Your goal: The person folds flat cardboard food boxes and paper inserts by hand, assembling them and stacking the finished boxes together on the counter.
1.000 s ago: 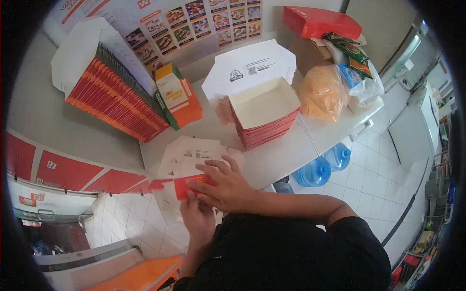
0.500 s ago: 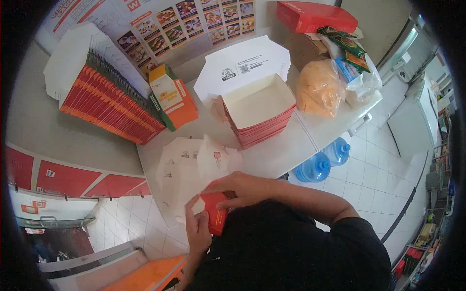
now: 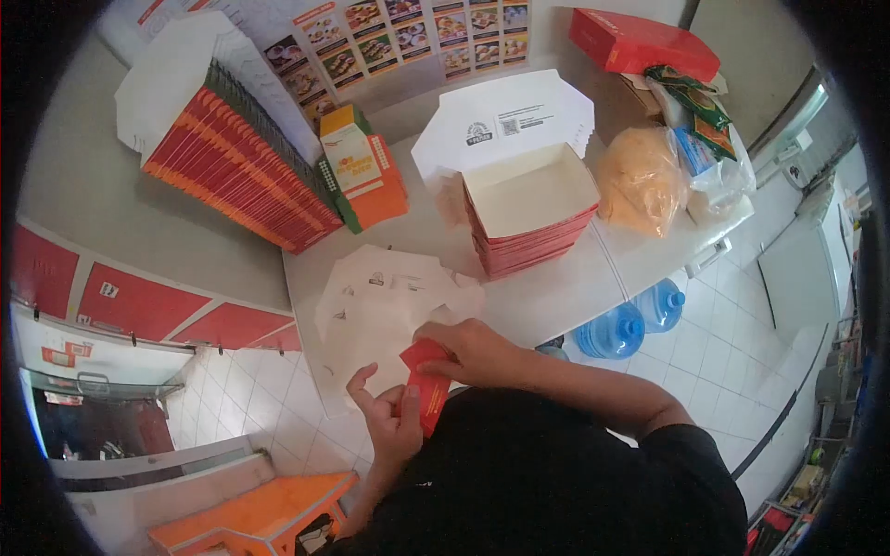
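A red and white card carton (image 3: 433, 400), partly folded, is held close to my black shirt. My right hand (image 3: 468, 352) grips its upper part, fingers wrapped over the red flap. Lower down, my left hand (image 3: 391, 417) presses the red side with its thumb, the index finger raised off the card. Flat white cartons (image 3: 375, 315) lie on the table just beyond my hands. Behind them stands a stack of nested red trays with cream insides (image 3: 530, 199), the top one with its white lid (image 3: 505, 120) raised.
Upright flat cartons (image 3: 236, 167) stand at the left beside a green, yellow and orange box (image 3: 362, 171). At the right are a bag of orange stuff (image 3: 642, 183) and a red box (image 3: 642, 44). Blue water bottles (image 3: 612, 331) stand on the floor.
The red carton came off the flat white cartons towards my body and is now tilted. My left index finger has lifted away from it. The camera view has shifted slightly.
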